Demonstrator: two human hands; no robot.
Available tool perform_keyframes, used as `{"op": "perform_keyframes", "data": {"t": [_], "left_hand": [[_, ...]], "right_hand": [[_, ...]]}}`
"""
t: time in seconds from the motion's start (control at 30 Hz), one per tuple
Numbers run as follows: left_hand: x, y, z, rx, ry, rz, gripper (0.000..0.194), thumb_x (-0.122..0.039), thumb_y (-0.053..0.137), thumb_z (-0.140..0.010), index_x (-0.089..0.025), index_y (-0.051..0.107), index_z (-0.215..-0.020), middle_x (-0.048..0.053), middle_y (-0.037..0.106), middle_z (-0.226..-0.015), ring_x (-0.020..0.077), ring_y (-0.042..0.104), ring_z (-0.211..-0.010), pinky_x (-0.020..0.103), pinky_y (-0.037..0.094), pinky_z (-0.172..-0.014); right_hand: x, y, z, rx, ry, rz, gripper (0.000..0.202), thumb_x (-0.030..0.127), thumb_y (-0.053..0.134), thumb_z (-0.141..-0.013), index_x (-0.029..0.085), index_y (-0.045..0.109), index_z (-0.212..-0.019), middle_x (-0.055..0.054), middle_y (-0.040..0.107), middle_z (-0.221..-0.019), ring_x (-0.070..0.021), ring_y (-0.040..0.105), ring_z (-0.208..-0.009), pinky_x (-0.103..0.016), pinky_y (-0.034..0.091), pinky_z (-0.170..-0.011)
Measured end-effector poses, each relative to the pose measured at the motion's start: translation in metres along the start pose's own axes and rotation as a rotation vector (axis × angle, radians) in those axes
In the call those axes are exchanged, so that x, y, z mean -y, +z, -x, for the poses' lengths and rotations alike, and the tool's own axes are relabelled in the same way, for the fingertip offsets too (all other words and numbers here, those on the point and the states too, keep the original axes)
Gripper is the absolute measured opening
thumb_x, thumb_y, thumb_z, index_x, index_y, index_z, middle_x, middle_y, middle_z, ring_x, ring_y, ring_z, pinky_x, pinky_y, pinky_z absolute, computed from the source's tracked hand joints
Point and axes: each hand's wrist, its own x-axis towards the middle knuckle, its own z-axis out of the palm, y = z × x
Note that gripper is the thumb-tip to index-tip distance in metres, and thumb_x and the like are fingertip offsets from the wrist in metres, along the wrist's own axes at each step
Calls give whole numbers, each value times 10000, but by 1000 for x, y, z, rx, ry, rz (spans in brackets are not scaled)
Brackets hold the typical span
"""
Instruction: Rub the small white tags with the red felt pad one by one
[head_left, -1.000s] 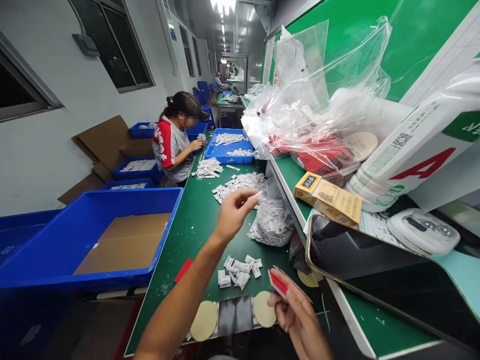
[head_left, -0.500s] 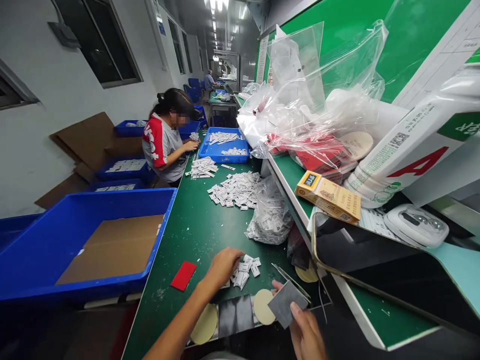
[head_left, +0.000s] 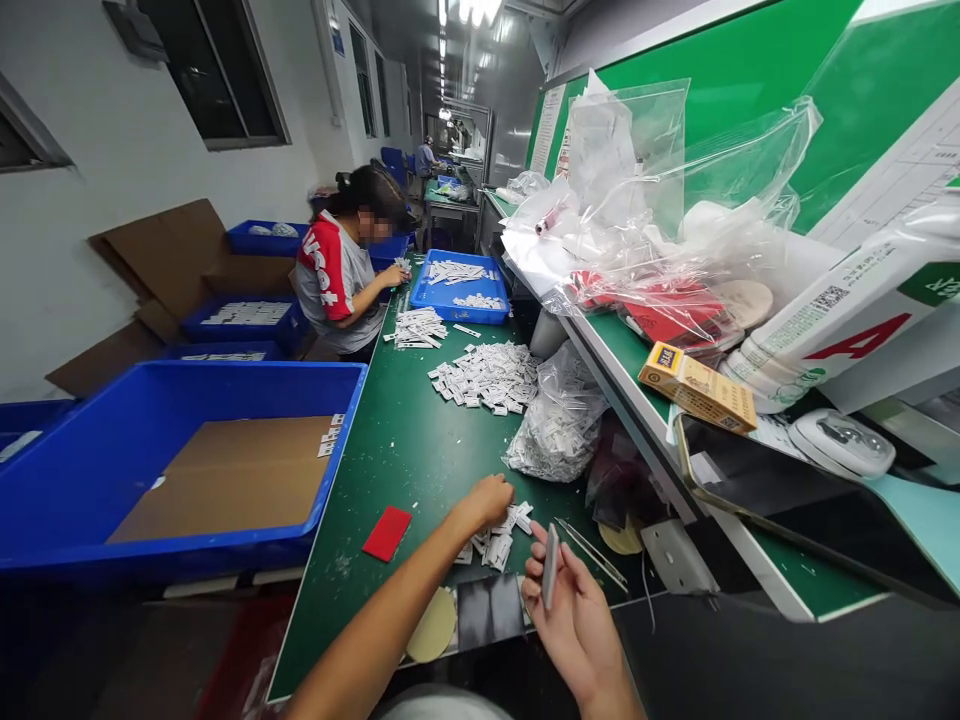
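My left hand (head_left: 491, 500) has its fingers curled down at the edge of a small pile of white plastic pieces (head_left: 496, 548); what its fingertips hold, if anything, is hidden. My right hand (head_left: 566, 610) is palm up, its fingers around a thin grey pad (head_left: 551, 567) seen nearly edge-on. Below the pile lie a dark grey sheet (head_left: 490, 612) and a round yellowish disc (head_left: 433, 627). Metal tweezers (head_left: 592, 553) rest right of my right hand. A red pad (head_left: 387, 533) lies to the left.
A larger heap of white pieces (head_left: 487, 376) and a filled clear bag (head_left: 559, 425) stand farther back. A blue bin (head_left: 187, 550) is at left. A person (head_left: 341, 265) works beside a blue tray (head_left: 461, 312). A phone (head_left: 795, 500) lies on the right shelf.
The grey pad has turned from face-on to nearly edge-on in my right hand. My left hand has moved slightly up and right in view. The whole view has shifted a little.
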Motion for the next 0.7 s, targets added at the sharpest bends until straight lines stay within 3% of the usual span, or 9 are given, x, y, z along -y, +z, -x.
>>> {"op": "perform_keyframes", "data": {"t": [0.17,0.33,0.43,0.5,0.6,0.7], "left_hand": [[-5,-11,-14,117,-118,190,362,-373,648,-959,-196,620,-1273,99,637,-1305,255,660,-1098,464,578,-911],[1,-18,4,-14,-136,551,375,-370,651,-957,-185,612,-1281,104,636,-1304,256,660,-1100,476,576,-914],[8,-15,36,-150,-106,847,377,-364,655,-955,-179,609,-1280,104,640,-1288,250,664,-1082,470,581,-899],[10,-11,65,-232,-80,1073,360,-365,645,-962,-174,611,-1265,96,656,-1238,232,677,-1020,444,593,-854],[3,-7,116,-315,-58,1407,312,-387,649,-959,-170,619,-1180,40,680,-1010,153,674,-824,320,588,-734],[-16,-7,166,-337,-55,1677,371,-431,788,-849,-195,627,-1086,-21,638,-834,72,637,-716,165,527,-657]], "right_hand": [[-13,4,-4,-55,32,55,377,205,951,-646,133,776,-973,-1,728,-762,-91,662,-645,-180,576,-635],[-18,3,-1,-126,-52,148,331,205,952,-648,164,752,-909,-2,774,-772,-90,653,-526,-174,554,-505],[-19,5,3,-100,-193,236,512,243,917,-728,273,704,-1193,61,730,-717,-66,589,-473,-150,496,-477],[-20,8,6,-46,-298,373,508,334,864,-807,301,672,-1276,75,688,-681,-52,543,-460,-137,452,-470],[-23,15,10,38,-334,541,363,424,806,-856,242,743,-1164,32,707,-730,-38,480,-448,-140,398,-448],[-28,26,17,144,-271,622,338,474,808,-837,232,789,-1073,19,694,-662,-41,441,-419,-152,353,-421]]}}
